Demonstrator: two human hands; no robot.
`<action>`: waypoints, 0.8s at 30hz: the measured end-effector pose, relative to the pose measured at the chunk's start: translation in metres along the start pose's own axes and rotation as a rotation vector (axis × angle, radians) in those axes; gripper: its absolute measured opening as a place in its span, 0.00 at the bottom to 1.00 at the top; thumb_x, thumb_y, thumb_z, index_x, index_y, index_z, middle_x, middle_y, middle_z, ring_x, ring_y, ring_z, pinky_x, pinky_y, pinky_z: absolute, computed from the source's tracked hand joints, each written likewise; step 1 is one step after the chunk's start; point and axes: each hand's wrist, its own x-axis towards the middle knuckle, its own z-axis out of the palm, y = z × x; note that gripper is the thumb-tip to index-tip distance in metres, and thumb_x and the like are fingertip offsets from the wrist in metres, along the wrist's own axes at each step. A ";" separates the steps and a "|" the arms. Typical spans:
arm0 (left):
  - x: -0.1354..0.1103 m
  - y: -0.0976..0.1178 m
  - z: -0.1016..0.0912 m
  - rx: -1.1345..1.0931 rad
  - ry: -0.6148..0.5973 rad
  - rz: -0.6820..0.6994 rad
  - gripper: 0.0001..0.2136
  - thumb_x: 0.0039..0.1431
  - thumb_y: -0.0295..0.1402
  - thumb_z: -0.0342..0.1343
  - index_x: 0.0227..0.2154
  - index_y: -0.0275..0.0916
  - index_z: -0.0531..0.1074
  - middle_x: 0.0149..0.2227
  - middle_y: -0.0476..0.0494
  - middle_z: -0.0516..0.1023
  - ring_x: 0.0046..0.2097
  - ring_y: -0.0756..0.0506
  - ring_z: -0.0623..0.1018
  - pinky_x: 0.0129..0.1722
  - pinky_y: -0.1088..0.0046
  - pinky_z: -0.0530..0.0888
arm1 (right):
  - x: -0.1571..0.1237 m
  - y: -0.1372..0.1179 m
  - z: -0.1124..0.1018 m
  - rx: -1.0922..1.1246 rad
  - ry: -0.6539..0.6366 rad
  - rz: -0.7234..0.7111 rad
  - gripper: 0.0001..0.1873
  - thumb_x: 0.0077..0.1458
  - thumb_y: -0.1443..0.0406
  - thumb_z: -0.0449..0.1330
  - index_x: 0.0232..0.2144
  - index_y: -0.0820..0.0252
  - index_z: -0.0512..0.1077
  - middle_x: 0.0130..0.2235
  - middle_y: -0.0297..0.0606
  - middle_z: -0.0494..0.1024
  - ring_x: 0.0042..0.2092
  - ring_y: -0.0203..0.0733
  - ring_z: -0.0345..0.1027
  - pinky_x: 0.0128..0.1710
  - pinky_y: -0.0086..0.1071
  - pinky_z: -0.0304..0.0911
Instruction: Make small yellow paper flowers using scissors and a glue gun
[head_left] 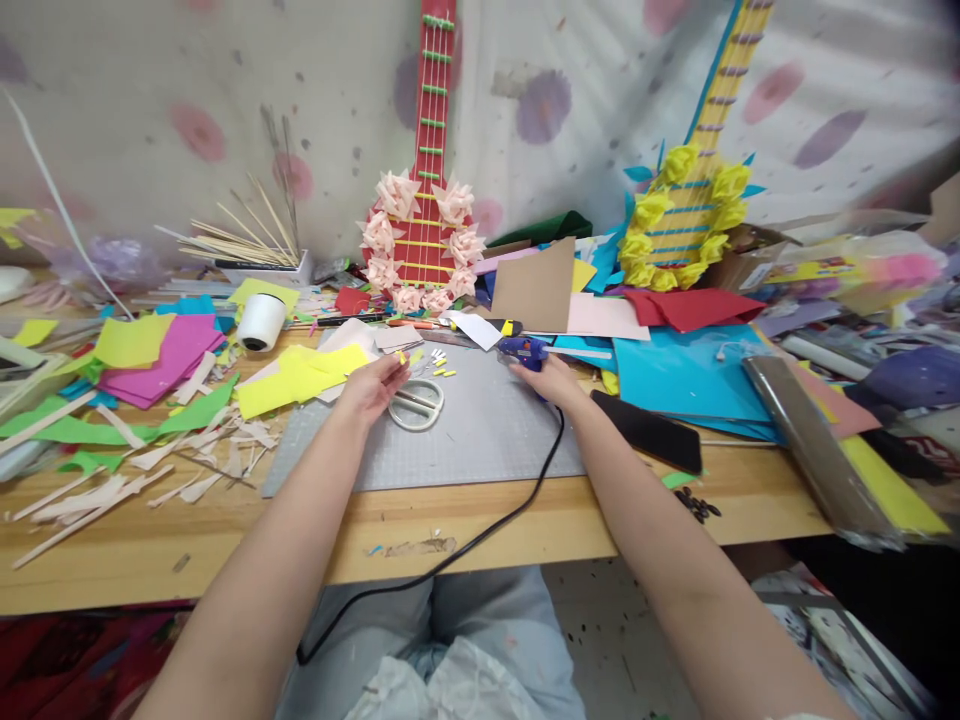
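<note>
My left hand (373, 385) rests on the grey cutting mat (480, 430), fingers pinched on a tiny yellow paper piece (401, 357). White-handled scissors (416, 404) lie just right of that hand. My right hand (551, 377) grips the handle of a blue glue gun (523, 349) at the mat's far right corner; its black cord (480, 535) trails off the front edge of the table. A few small yellow bits (441, 366) lie between the hands.
A red paper guitar (424, 230) with pink flowers and a yellow one (686, 215) lean on the back wall. Coloured paper sheets (157, 355), a white tape roll (260, 322), paper strips (112, 480), a black phone (646, 430) and blue sheets (675, 375) crowd the wooden table (525, 525).
</note>
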 end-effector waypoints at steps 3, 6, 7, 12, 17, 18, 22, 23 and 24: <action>-0.001 0.002 -0.007 0.087 0.029 0.071 0.03 0.44 0.21 0.57 0.19 0.31 0.72 0.26 0.41 0.76 0.30 0.52 0.75 0.32 0.77 0.74 | 0.001 -0.010 0.001 0.200 -0.029 0.096 0.22 0.46 0.52 0.56 0.37 0.63 0.71 0.38 0.47 0.75 0.37 0.43 0.69 0.34 0.33 0.63; -0.003 0.003 -0.015 0.148 0.077 0.192 0.02 0.40 0.24 0.60 0.18 0.30 0.72 0.27 0.41 0.76 0.30 0.51 0.74 0.32 0.76 0.74 | -0.006 -0.032 0.000 0.546 -0.101 0.046 0.22 0.47 0.50 0.54 0.35 0.62 0.69 0.36 0.44 0.76 0.31 0.36 0.69 0.27 0.27 0.62; -0.004 0.002 -0.017 0.168 0.086 0.221 0.03 0.39 0.25 0.61 0.18 0.30 0.72 0.27 0.41 0.76 0.30 0.51 0.74 0.32 0.75 0.74 | -0.009 -0.042 0.001 0.612 -0.149 -0.010 0.21 0.47 0.50 0.55 0.34 0.62 0.70 0.35 0.43 0.76 0.30 0.34 0.68 0.26 0.26 0.61; -0.007 -0.005 -0.020 0.242 0.071 0.246 0.09 0.32 0.31 0.64 0.19 0.31 0.74 0.27 0.41 0.76 0.30 0.50 0.74 0.32 0.72 0.74 | -0.028 -0.081 0.026 0.671 -0.369 -0.140 0.21 0.44 0.48 0.57 0.26 0.61 0.70 0.19 0.32 0.68 0.19 0.29 0.56 0.19 0.25 0.53; -0.005 -0.008 -0.020 0.256 0.074 0.248 0.10 0.29 0.32 0.64 0.18 0.31 0.74 0.25 0.43 0.75 0.30 0.49 0.74 0.33 0.72 0.74 | -0.039 -0.083 0.050 0.597 -0.305 -0.113 0.21 0.41 0.48 0.59 0.27 0.61 0.72 0.17 0.31 0.67 0.21 0.31 0.58 0.23 0.26 0.56; -0.004 -0.008 -0.020 0.253 0.073 0.251 0.10 0.29 0.31 0.64 0.18 0.31 0.74 0.25 0.42 0.75 0.30 0.49 0.74 0.34 0.72 0.74 | -0.039 -0.081 0.051 0.598 -0.293 -0.107 0.21 0.41 0.48 0.59 0.28 0.61 0.72 0.18 0.32 0.68 0.22 0.32 0.60 0.24 0.26 0.57; -0.003 -0.007 -0.021 0.261 0.081 0.247 0.11 0.28 0.31 0.65 0.19 0.30 0.74 0.26 0.42 0.76 0.30 0.49 0.74 0.35 0.72 0.73 | -0.040 -0.075 0.050 0.580 -0.290 -0.119 0.22 0.42 0.48 0.59 0.30 0.60 0.73 0.23 0.34 0.72 0.26 0.34 0.64 0.29 0.28 0.60; -0.003 -0.008 -0.021 0.270 0.087 0.244 0.12 0.27 0.32 0.65 0.19 0.31 0.74 0.26 0.42 0.76 0.30 0.49 0.74 0.34 0.72 0.73 | -0.040 -0.075 0.050 0.565 -0.297 -0.134 0.22 0.42 0.48 0.59 0.30 0.60 0.73 0.24 0.34 0.73 0.27 0.34 0.64 0.30 0.28 0.60; -0.004 -0.008 -0.021 0.280 0.093 0.242 0.12 0.27 0.32 0.65 0.19 0.31 0.74 0.25 0.42 0.75 0.30 0.49 0.74 0.34 0.71 0.73 | -0.040 -0.074 0.050 0.549 -0.303 -0.149 0.22 0.42 0.48 0.59 0.31 0.60 0.73 0.25 0.34 0.74 0.28 0.35 0.65 0.32 0.29 0.60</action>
